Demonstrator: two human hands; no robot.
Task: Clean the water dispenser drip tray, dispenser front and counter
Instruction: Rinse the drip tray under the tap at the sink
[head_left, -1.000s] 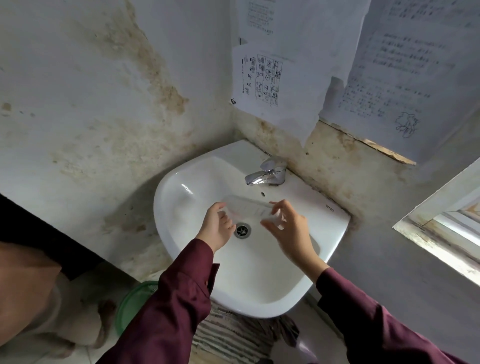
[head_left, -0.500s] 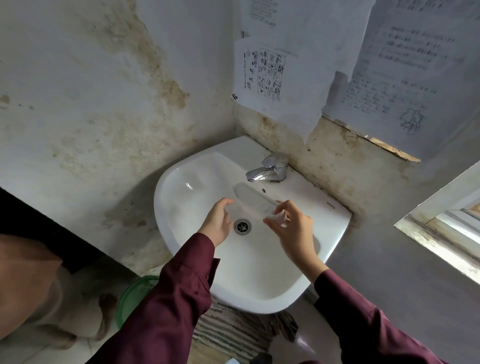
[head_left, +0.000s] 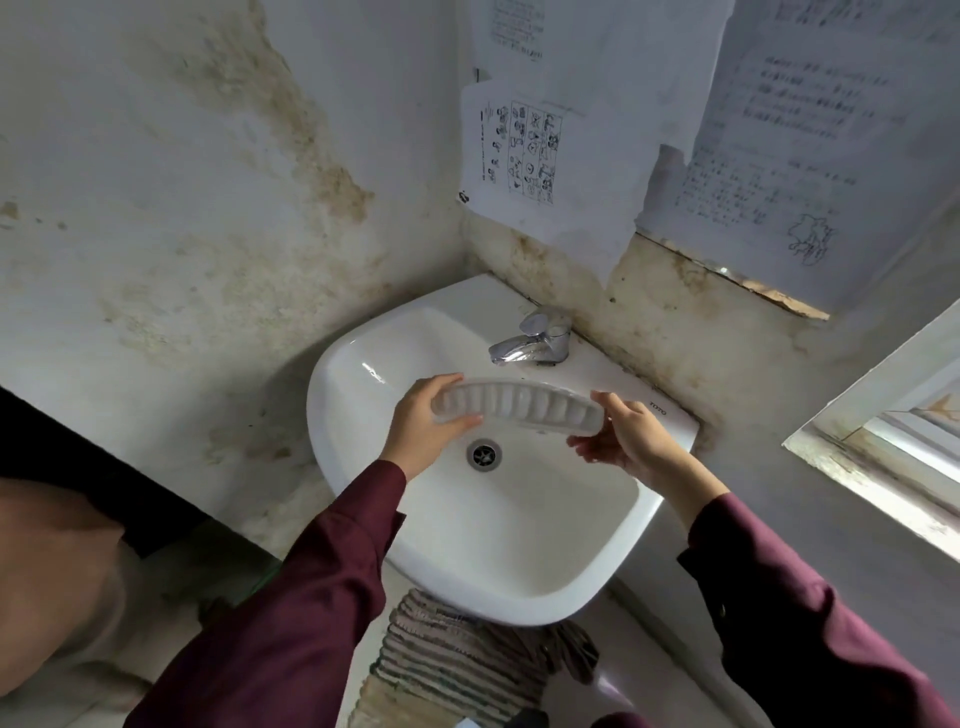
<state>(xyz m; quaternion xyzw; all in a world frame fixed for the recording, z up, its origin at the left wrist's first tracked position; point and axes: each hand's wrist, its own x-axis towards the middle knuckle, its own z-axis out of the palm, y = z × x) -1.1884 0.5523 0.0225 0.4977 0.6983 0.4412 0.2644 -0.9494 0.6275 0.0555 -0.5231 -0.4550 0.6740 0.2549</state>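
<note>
Head view of a person at a wall-mounted white sink (head_left: 363, 467) set into the corner of two stained walls. Both hands hold a translucent, ribbed drip tray (head_left: 519, 408) over the basin, between the tap and the drain and clear of the basin floor. The tray is long and slightly curved, its ribbed face turned toward the camera, and it spans from one hand to the other.

The left hand (head_left: 423, 426) grips the tray's left end: the fingers curl over the far edge and the thumb lies along the near edge. The right hand (head_left: 626, 434) holds the tray's right end, with the thumb on top and the fingers curled beneath. Both arms wear maroon sleeves (head_left: 322, 587).

A chrome tap (head_left: 530, 345) stands at the back edge of the sink, its spout pointing toward the tray; no water is visible. The round metal drain (head_left: 484, 454) lies in the basin just below the tray. Printed paper sheets (head_left: 519, 150) hang on the wall above the tap. A window frame (head_left: 883, 441) shows at the right edge. A striped floor mat (head_left: 457, 660) lies beneath the sink's front edge.
</note>
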